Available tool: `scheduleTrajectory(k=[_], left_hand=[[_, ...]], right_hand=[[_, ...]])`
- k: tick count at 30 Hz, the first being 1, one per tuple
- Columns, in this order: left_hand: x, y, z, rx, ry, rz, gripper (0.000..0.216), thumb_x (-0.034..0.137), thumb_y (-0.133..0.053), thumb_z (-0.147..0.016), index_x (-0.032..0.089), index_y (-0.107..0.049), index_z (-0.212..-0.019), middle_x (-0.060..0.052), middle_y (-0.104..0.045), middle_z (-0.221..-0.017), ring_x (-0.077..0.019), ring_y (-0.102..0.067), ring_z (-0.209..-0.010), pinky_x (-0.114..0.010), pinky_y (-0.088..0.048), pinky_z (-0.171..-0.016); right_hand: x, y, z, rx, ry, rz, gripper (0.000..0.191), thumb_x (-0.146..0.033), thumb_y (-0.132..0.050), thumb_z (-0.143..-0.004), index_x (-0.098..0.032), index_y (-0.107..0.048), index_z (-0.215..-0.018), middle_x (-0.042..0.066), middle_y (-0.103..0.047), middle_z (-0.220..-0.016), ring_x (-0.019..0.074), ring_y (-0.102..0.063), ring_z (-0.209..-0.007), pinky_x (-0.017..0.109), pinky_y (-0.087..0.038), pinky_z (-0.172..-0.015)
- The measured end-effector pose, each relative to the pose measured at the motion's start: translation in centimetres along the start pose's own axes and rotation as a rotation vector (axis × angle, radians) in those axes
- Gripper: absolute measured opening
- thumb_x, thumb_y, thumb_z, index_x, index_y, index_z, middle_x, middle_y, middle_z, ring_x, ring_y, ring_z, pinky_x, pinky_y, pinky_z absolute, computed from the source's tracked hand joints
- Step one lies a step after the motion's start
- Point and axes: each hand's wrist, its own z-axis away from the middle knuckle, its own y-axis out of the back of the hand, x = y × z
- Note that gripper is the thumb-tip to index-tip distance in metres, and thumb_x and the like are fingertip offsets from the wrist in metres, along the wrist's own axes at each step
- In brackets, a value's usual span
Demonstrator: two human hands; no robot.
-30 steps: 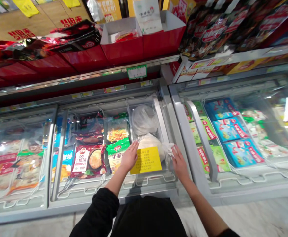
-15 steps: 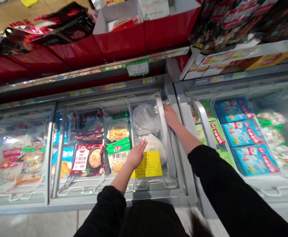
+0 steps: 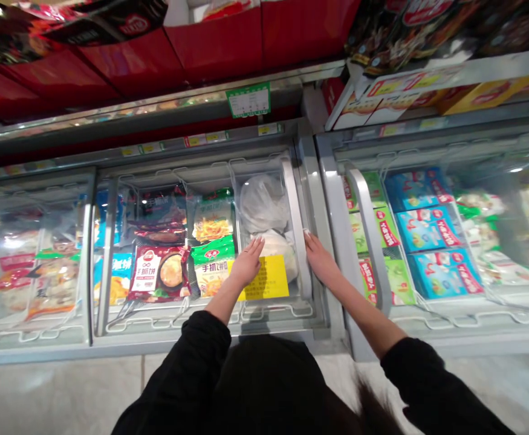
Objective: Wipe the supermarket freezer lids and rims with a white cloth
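Note:
I stand over a chest freezer with sliding glass lids. My left hand [image 3: 247, 264] lies flat, fingers stretched, on the glass lid [image 3: 264, 241] beside a yellow notice [image 3: 266, 279]. My right hand [image 3: 318, 258] rests with fingers extended against the grey lid handle [image 3: 298, 229] at the lid's right edge. Under the glass lie white plastic bags [image 3: 264, 205] of frozen goods, a green packet [image 3: 212, 269] and a red-and-white pancake packet [image 3: 159, 275]. Both arms wear black sleeves.
A second freezer [image 3: 427, 241] to the right holds blue and green boxes behind a curved handle [image 3: 373, 241]. Another lid covers packets at the left [image 3: 28, 266]. Red cartons [image 3: 228, 42] and dark snack bags sit on the shelf above. A green price tag [image 3: 249, 100] hangs there.
My right hand came down from the far end of the lid handle to its middle. My left hand stayed flat on the glass. The view has tilted downward.

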Motion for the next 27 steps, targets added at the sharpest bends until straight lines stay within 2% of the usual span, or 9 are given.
scheduleTrajectory(k=[3,6,10,13,15,17,19,21,27], left_hand=[[0.0,-0.5,0.8,-0.012,-0.009,-0.002,0.084,0.005,-0.047,-0.086,0.013,-0.028,-0.168,-0.011,-0.026,-0.176,-0.0244,-0.021,-0.165,-0.044,-0.030,-0.134],[-0.1,-1.3,2.7,-0.042,-0.009,-0.001,0.082,0.005,-0.047,-0.088,0.012,-0.030,-0.167,-0.011,-0.027,-0.176,-0.0240,-0.022,-0.165,-0.041,-0.028,-0.134],[-0.4,-2.9,7.0,-0.082,0.015,0.020,0.080,0.007,-0.048,-0.088,0.012,-0.033,-0.167,-0.011,-0.027,-0.176,-0.0234,-0.025,-0.164,-0.039,-0.027,-0.134],[-0.7,-4.5,11.2,-0.095,0.033,0.047,0.080,0.008,-0.048,-0.089,0.014,-0.032,-0.167,-0.011,-0.026,-0.177,-0.0231,-0.025,-0.164,-0.039,-0.028,-0.134],[-0.9,-5.5,13.9,-0.094,0.048,0.068,0.079,0.008,-0.048,-0.089,0.013,-0.033,-0.167,-0.011,-0.026,-0.177,-0.0233,-0.026,-0.164,-0.040,-0.029,-0.133],[-1.0,-6.7,16.3,-0.088,0.065,0.093,0.079,0.007,-0.048,-0.088,0.013,-0.033,-0.166,-0.012,-0.026,-0.177,-0.0235,-0.026,-0.164,-0.041,-0.028,-0.133],[-0.8,-7.8,18.4,-0.075,0.086,0.124,0.080,0.008,-0.048,-0.088,0.015,-0.033,-0.166,-0.011,-0.027,-0.176,-0.0230,-0.026,-0.164,-0.043,-0.028,-0.134],[-0.6,-8.9,20.0,-0.062,0.112,0.162,0.079,0.009,-0.048,-0.089,0.016,-0.034,-0.166,-0.011,-0.029,-0.176,-0.0230,-0.027,-0.164,-0.044,-0.028,-0.133],[0.3,-11.1,23.3,-0.019,0.180,0.303,0.073,0.017,-0.054,-0.094,0.018,-0.037,-0.165,-0.012,-0.036,-0.173,-0.0252,-0.037,-0.160,-0.043,-0.033,-0.131]], right_hand=[[-2.0,-1.4,5.8,-0.006,-0.070,-0.015,0.071,-0.002,-0.038,-0.091,-0.015,-0.050,-0.159,0.017,-0.050,-0.164,0.0316,-0.045,-0.155,0.045,-0.047,-0.126],[-3.8,-2.6,10.5,-0.008,-0.153,-0.037,0.076,0.000,-0.036,-0.089,-0.019,-0.049,-0.161,0.014,-0.052,-0.163,0.0301,-0.045,-0.155,0.045,-0.047,-0.126],[-6.3,-4.3,15.1,-0.004,-0.275,-0.056,0.075,0.001,-0.035,-0.089,-0.017,-0.050,-0.160,0.017,-0.053,-0.161,0.0310,-0.046,-0.153,0.050,-0.046,-0.125],[-8.2,-5.7,17.3,0.023,-0.381,-0.054,0.065,-0.001,-0.038,-0.093,-0.015,-0.055,-0.155,0.021,-0.056,-0.156,0.0328,-0.051,-0.147,0.052,-0.046,-0.123],[-9.6,-6.7,18.2,0.049,-0.439,-0.059,0.050,-0.008,-0.045,-0.100,-0.016,-0.060,-0.148,0.021,-0.060,-0.150,0.0326,-0.056,-0.139,0.054,-0.049,-0.119],[-11.1,-7.7,18.6,0.071,-0.474,-0.078,0.037,-0.025,-0.058,-0.104,-0.018,-0.063,-0.140,0.017,-0.063,-0.144,0.0293,-0.063,-0.128,0.053,-0.055,-0.110],[-12.7,-8.6,18.4,0.078,-0.477,-0.120,0.036,-0.039,-0.066,-0.103,-0.022,-0.065,-0.134,0.011,-0.065,-0.141,0.0243,-0.067,-0.120,0.047,-0.059,-0.102],[-14.5,-9.5,17.7,0.067,-0.444,-0.185,0.034,-0.042,-0.066,-0.103,-0.024,-0.067,-0.132,0.009,-0.065,-0.140,0.0222,-0.068,-0.117,0.044,-0.060,-0.100],[-20.5,-11.9,14.5,-0.061,-0.300,-0.480,0.040,-0.041,-0.068,-0.102,-0.020,-0.064,-0.135,0.010,-0.066,-0.138,0.0243,-0.068,-0.117,0.047,-0.060,-0.099]])
